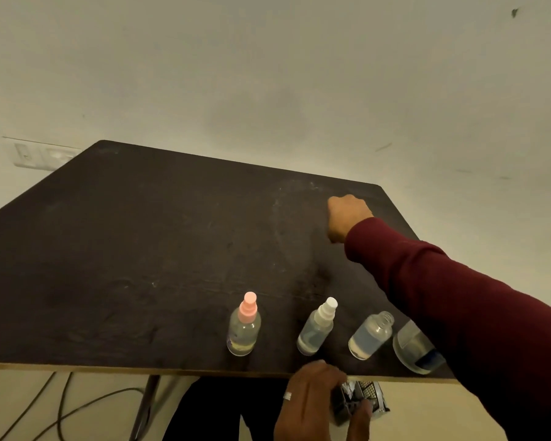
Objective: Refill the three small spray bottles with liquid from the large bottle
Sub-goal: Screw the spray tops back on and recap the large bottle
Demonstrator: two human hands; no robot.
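Note:
Three small clear spray bottles stand in a row near the table's front edge. One has a pink cap (244, 326), one a white cap (317, 327), and the third has an uncovered neck (371, 335). The large clear bottle (411, 348) stands just right of them, half hidden by my dark red sleeve. My right hand (347, 218) is a closed fist far back on the table's right side; anything inside it is hidden. Below the front edge, my left hand (315, 405), which wears a ring, curls around a dark grid-patterned object (365, 397).
The dark table (140, 249) stands against a pale wall, with a switch plate (39, 154) at the left. Cables (61, 415) and a table leg (145, 409) show on the floor below the front edge.

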